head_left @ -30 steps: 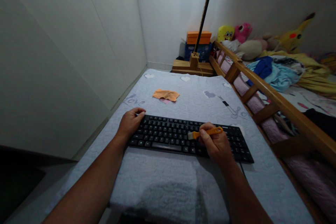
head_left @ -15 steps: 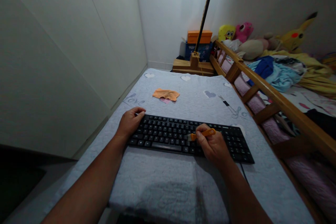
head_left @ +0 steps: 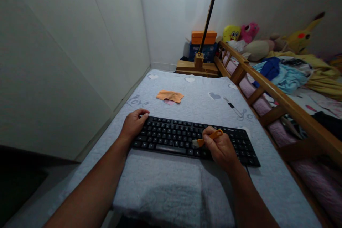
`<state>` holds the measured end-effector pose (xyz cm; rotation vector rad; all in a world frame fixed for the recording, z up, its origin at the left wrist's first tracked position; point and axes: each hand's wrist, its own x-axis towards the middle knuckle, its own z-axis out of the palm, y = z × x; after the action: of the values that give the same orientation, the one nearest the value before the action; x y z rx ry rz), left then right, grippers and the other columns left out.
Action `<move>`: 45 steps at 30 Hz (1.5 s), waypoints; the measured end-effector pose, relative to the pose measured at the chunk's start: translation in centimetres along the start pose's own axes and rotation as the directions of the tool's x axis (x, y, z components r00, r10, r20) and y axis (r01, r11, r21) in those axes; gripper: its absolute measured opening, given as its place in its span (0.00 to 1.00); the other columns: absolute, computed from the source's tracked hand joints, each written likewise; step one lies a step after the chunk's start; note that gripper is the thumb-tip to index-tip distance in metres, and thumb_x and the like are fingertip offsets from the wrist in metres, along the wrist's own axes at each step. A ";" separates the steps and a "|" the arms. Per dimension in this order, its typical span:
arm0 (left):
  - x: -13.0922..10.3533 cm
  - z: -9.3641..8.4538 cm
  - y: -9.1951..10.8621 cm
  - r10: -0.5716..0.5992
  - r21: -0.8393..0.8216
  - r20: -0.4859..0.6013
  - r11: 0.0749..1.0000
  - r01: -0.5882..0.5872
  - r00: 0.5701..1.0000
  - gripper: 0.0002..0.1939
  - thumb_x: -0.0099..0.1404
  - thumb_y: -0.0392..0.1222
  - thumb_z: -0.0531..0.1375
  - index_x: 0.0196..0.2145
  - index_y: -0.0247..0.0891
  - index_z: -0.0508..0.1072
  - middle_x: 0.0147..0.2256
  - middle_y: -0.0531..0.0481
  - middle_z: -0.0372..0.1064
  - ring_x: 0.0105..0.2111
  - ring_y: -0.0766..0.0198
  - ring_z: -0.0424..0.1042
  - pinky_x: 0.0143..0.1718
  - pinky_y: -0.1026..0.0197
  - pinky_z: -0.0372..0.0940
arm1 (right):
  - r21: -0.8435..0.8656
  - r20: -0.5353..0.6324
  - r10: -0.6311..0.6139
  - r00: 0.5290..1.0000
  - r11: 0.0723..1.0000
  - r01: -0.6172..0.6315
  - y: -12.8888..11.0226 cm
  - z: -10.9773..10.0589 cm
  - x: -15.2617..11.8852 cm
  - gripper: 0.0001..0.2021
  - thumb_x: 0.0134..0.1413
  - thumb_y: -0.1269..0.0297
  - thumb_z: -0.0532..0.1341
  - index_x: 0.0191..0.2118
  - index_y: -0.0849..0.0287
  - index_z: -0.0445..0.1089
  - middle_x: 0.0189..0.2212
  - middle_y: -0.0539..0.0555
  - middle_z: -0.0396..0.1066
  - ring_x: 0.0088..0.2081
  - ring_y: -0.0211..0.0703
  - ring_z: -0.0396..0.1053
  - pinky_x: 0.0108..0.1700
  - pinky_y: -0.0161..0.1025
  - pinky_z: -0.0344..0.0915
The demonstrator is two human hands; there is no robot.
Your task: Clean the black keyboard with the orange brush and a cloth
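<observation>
Head view. The keyboard (head_left: 168, 137) lies across the desk (head_left: 160, 176), directly on the far side of the forearms; its long axis runs left to right, the right end slightly nearer. The brush (head_left: 201, 142), orange-handled with pale bristles, is set aslant over its right-hand half: bristles toward the left and near side, handle end toward the right and far side. The bristle end lies at the keys just right of the space bar (head_left: 170, 149) and slightly farther; whether it bears down on them cannot be told. Of the two hands, the right is the nearer to this spot. The right hand (head_left: 220, 148) is closed, thumb and fingers pinching the brush handle above the keys. The left hand (head_left: 134, 123), well apart from the brush, lies at the far left corner of the keyboard, touching it, with fingers bent; whether it grips the edge or merely rests there is not distinguishable. Beyond the keyboard, an orange cloth (head_left: 170, 96) lies toward the far left and a slim tool with a black band (head_left: 231, 105) toward the far right, both apart from the hands.
</observation>
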<state>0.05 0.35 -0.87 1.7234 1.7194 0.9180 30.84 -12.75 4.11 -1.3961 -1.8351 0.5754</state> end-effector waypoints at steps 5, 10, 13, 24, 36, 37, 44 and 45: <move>-0.1 0.0 0.1 0.004 0.009 -0.001 1.000 -0.004 1.000 0.19 0.59 0.52 0.56 0.39 0.38 0.79 0.34 0.49 0.76 0.31 0.58 0.71 0.37 0.57 0.65 | 0.001 0.014 0.003 1.000 1.000 -0.003 -0.1 -0.1 -0.1 0.12 0.65 0.63 0.49 0.30 0.57 0.62 0.20 0.46 0.58 0.23 0.36 0.59 0.28 0.35 0.54; -0.1 -0.1 0.3 0.009 0.014 0.005 1.000 -0.009 1.000 0.20 0.59 0.53 0.56 0.39 0.38 0.79 0.34 0.48 0.77 0.31 0.58 0.71 0.38 0.57 0.65 | 0.082 0.011 0.063 0.998 0.995 -0.064 -0.1 0.0 -0.1 0.12 0.65 0.62 0.50 0.29 0.57 0.62 0.19 0.46 0.59 0.21 0.36 0.59 0.26 0.34 0.54; -0.1 -0.1 0.4 0.009 0.013 0.001 1.000 -0.009 1.000 0.19 0.59 0.52 0.56 0.39 0.38 0.79 0.34 0.48 0.77 0.31 0.58 0.71 0.37 0.57 0.65 | 0.051 -0.034 0.064 0.997 0.997 -0.062 -0.2 0.0 0.0 0.12 0.63 0.63 0.52 0.29 0.57 0.63 0.18 0.46 0.60 0.21 0.36 0.60 0.24 0.34 0.54; -0.1 0.0 0.2 0.013 0.017 0.001 1.000 -0.013 1.000 0.20 0.59 0.53 0.56 0.39 0.38 0.79 0.34 0.48 0.77 0.31 0.58 0.71 0.38 0.57 0.65 | 0.265 -0.006 0.142 0.990 0.955 -0.136 0.4 0.1 -0.4 0.12 0.66 0.58 0.53 0.33 0.58 0.65 0.20 0.47 0.64 0.22 0.37 0.62 0.25 0.34 0.57; -0.2 -0.1 0.5 0.009 -0.003 -0.001 1.000 -0.009 1.000 0.19 0.58 0.53 0.56 0.38 0.38 0.79 0.34 0.48 0.77 0.31 0.58 0.71 0.38 0.57 0.66 | 0.079 0.048 0.013 0.999 0.997 -0.017 -0.7 0.6 0.0 0.11 0.64 0.64 0.52 0.30 0.56 0.63 0.18 0.46 0.63 0.21 0.37 0.62 0.25 0.34 0.57; -0.2 -0.1 0.5 0.007 -0.006 -0.002 1.000 -0.007 1.000 0.19 0.58 0.52 0.57 0.38 0.38 0.78 0.34 0.49 0.77 0.31 0.58 0.71 0.38 0.57 0.66 | 0.077 0.033 0.007 0.999 0.997 -0.010 -0.8 0.5 0.0 0.11 0.64 0.64 0.52 0.29 0.56 0.63 0.18 0.46 0.63 0.21 0.37 0.63 0.25 0.34 0.57; -0.1 -0.1 0.5 0.012 -0.006 -0.004 1.000 -0.012 1.000 0.19 0.58 0.53 0.57 0.38 0.38 0.79 0.33 0.49 0.76 0.31 0.58 0.71 0.37 0.58 0.65 | 0.058 0.041 0.016 0.999 0.998 -0.018 -0.8 0.5 0.0 0.11 0.64 0.64 0.51 0.29 0.56 0.63 0.18 0.46 0.63 0.21 0.36 0.62 0.25 0.34 0.57; -0.1 -0.1 0.4 0.011 -0.003 -0.002 1.000 -0.011 1.000 0.19 0.58 0.53 0.57 0.38 0.38 0.79 0.33 0.49 0.76 0.31 0.58 0.71 0.37 0.58 0.65 | 0.070 0.049 0.023 0.999 0.997 -0.027 -0.8 0.5 0.0 0.11 0.64 0.64 0.51 0.29 0.56 0.63 0.18 0.46 0.63 0.21 0.36 0.62 0.26 0.34 0.57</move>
<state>0.26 0.20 -0.51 1.7322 1.7110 0.9273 29.92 -12.99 4.36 -1.3710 -1.8196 0.6856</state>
